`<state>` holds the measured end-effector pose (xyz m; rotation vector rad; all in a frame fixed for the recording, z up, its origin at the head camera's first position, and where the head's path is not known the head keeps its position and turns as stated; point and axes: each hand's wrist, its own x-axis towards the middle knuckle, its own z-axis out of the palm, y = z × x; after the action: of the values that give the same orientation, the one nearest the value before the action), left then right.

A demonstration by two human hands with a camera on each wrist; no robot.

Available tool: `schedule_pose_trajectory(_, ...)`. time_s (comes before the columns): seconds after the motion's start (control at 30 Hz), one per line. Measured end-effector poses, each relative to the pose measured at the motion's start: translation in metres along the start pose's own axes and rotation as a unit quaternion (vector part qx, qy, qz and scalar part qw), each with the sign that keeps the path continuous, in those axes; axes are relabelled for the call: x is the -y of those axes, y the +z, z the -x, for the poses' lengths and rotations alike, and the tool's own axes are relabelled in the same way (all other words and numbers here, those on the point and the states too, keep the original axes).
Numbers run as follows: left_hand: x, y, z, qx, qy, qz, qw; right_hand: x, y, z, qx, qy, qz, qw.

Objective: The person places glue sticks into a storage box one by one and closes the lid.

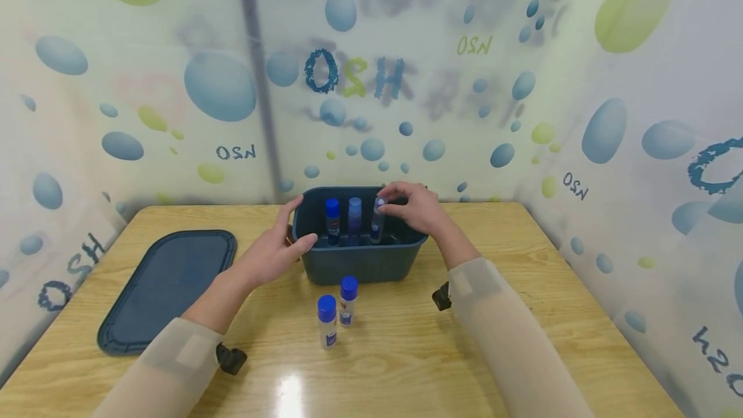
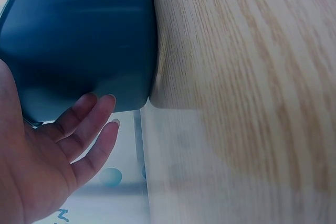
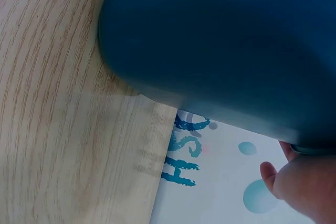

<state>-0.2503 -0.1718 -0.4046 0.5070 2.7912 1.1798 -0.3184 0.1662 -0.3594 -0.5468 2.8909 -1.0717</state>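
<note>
A dark blue plastic bin (image 1: pixel 360 266) stands on the table. Inside it, a blue-capped glue stick (image 1: pixel 333 221) and a paler, bluish-purple one (image 1: pixel 355 219) stand upright. My right hand (image 1: pixel 418 206) reaches over the bin's right side. Its thumb and fingers pinch the top of a third glue stick (image 1: pixel 376 224), slightly tilted within the bin; whether its base touches the floor is hidden. My left hand (image 1: pixel 273 247) rests at the bin's left end, thumb over the near rim. In the left wrist view its fingers (image 2: pixel 89 129) lie loosely extended by the outer wall.
Two blue-capped glue sticks, one nearer (image 1: pixel 327 322) and one farther (image 1: pixel 348 302), stand upright in front of the bin. A dark blue lid (image 1: pixel 168 289) lies flat on the wooden table (image 1: pixel 406 366) at the left. Printed curtains (image 1: pixel 406 82) enclose the table's back and sides.
</note>
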Motion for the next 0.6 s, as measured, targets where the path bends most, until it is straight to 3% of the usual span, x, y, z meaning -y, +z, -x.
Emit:
schedule_pose_trajectory(0.3, 0.0009, -0.0007, -0.0006, 0.001, 0.001, 0.001, 1.0000, 0.0039, 0.0000, 0.0001, 0.012, 0.013, 0.023, 0.9996)
schedule_pose_trajectory(0.6, -0.0005, -0.0005, 0.0000, 0.000, 0.004, 0.006, 1.0000, 0.0033, 0.0000, -0.0012, 0.022, 0.024, 0.013, 0.9994)
